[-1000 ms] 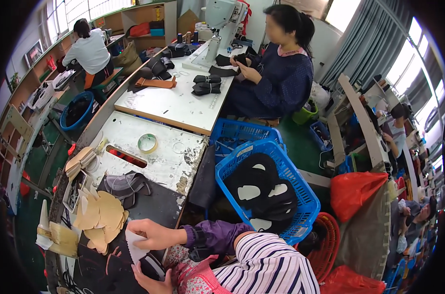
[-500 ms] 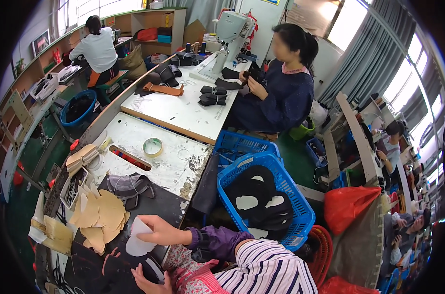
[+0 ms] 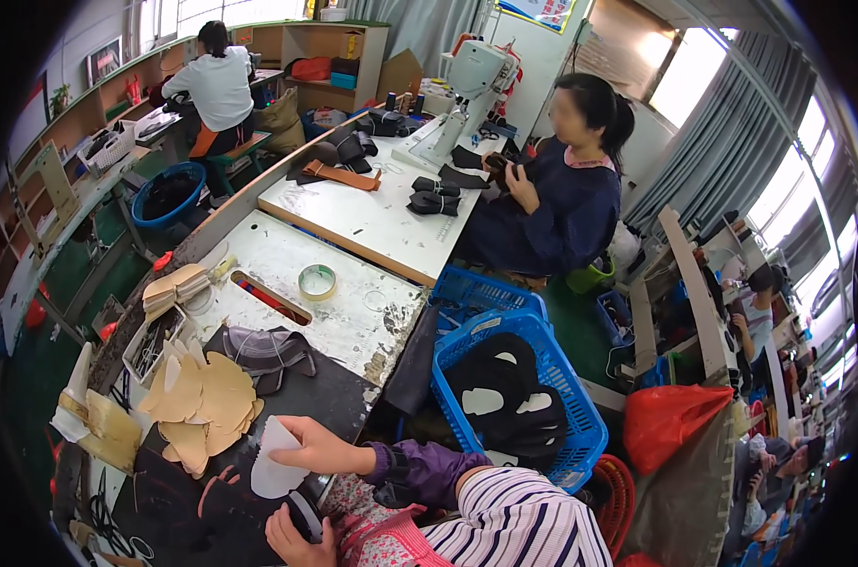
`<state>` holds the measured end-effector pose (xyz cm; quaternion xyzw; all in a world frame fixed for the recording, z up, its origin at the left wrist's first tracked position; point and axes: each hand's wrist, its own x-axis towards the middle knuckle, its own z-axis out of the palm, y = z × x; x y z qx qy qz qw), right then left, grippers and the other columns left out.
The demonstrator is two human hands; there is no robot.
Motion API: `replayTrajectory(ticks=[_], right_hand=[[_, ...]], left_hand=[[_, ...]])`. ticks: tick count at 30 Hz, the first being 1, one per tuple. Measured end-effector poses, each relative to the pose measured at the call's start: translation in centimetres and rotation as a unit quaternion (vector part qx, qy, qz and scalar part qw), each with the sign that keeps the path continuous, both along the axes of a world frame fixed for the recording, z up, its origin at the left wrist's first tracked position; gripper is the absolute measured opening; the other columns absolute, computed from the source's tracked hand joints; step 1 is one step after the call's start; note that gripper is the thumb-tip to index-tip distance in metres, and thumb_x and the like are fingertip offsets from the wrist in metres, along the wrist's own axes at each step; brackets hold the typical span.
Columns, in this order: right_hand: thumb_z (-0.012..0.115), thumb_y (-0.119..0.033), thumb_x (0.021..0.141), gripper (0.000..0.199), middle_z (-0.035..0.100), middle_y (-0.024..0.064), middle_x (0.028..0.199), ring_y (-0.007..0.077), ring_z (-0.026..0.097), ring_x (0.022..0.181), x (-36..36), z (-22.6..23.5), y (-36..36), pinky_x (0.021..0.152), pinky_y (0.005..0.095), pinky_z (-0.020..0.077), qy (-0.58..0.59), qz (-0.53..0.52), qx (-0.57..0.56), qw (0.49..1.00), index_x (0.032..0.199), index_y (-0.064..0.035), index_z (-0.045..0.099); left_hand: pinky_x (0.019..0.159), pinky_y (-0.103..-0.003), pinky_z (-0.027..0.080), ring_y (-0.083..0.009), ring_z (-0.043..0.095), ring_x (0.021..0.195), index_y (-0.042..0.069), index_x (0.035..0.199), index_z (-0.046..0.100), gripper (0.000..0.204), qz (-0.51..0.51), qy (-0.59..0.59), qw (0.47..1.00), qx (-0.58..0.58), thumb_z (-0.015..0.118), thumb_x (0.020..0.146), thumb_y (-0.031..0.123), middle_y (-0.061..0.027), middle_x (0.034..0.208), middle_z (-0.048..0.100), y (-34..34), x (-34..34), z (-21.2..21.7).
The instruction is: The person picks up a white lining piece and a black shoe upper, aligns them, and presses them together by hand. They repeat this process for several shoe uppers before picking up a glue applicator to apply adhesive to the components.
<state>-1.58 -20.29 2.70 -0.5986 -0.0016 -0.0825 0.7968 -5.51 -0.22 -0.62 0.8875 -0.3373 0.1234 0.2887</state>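
My right hand [image 3: 320, 449], its sleeve purple at the cuff, pinches a thin white cut piece [image 3: 276, 461] between thumb and fingers. Below it, my left hand [image 3: 297, 543] has its fingers curled against a black curved piece [image 3: 306, 515] with a pale edge, close to my floral apron. Both hands are over a dark work mat [image 3: 330, 387]. Beside them lies a pile of tan cut pieces [image 3: 202, 392] with jagged outlines. A bundle of dark grey pieces [image 3: 268, 352] sits just beyond the pile.
A roll of tape [image 3: 317, 282] lies on the worn white tabletop [image 3: 353, 326]. To my right stands a blue basket [image 3: 580, 425] of black pieces with white patches. Across the table a co-worker [image 3: 552, 208] handles dark pieces by a sewing machine [image 3: 471, 76]. Black-handled scissors [image 3: 103, 515] lie at lower left.
The view has shifted, so the surroundings sit lower and further right. My right hand still holds the white piece; the left hand is still at the black piece, which now shows more plainly.
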Motion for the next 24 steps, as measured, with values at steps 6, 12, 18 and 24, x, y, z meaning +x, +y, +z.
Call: replayTrajectory(ticks=[6,12,18,24], right_hand=[[0.06,-0.007,0.08,0.019,0.058,0.0004,0.085,0.0066,0.053,0.078,0.0,-0.2,1.5,0.07,0.0254,0.0457,0.029,0.059,0.04,0.997,0.096,-0.001,0.053],[0.06,-0.009,0.077,0.019,0.056,-0.0004,0.082,0.0062,0.052,0.077,0.3,-0.9,6.3,0.068,0.0253,0.0452,0.019,0.179,0.033,0.983,0.093,-0.0016,0.053],[0.059,-0.009,0.076,0.017,0.054,-0.0007,0.079,0.0062,0.051,0.075,0.7,-1.6,8.0,0.065,0.0261,0.0443,0.003,0.225,0.016,0.974,0.089,-0.002,0.052],[0.061,-0.009,0.076,0.016,0.055,0.0004,0.078,0.0062,0.05,0.075,1.6,-2.5,7.4,0.064,0.0265,0.0441,-0.01,0.221,-0.045,0.974,0.087,-0.0021,0.053]], left_hand=[[0.087,-0.043,0.043,-0.0318,0.053,0.102,-0.003,0.121,0.049,0.058,0.016,0.208,0.951,-0.226,0.072,0.077,0.028,-0.017,0.11,0.055,2.8,0.0,-1.8],[0.073,-0.037,0.044,-0.0248,0.052,0.088,0.0,0.114,0.051,0.042,0.207,0.32,0.793,-0.476,0.069,0.082,0.021,-0.0121,0.1,0.054,5.8,-0.1,-1.6],[0.065,-0.037,0.042,-0.0213,0.048,0.077,0.002,0.106,0.051,0.032,0.285,0.304,0.792,-0.445,0.067,0.084,0.019,-0.0097,0.089,0.053,7.3,-1.0,-1.2],[0.064,-0.034,0.044,-0.0203,0.052,0.075,0.001,0.108,0.054,0.029,0.294,0.205,0.866,-0.349,0.062,0.088,0.021,-0.0112,0.088,0.056,6.2,0.9,1.6]])
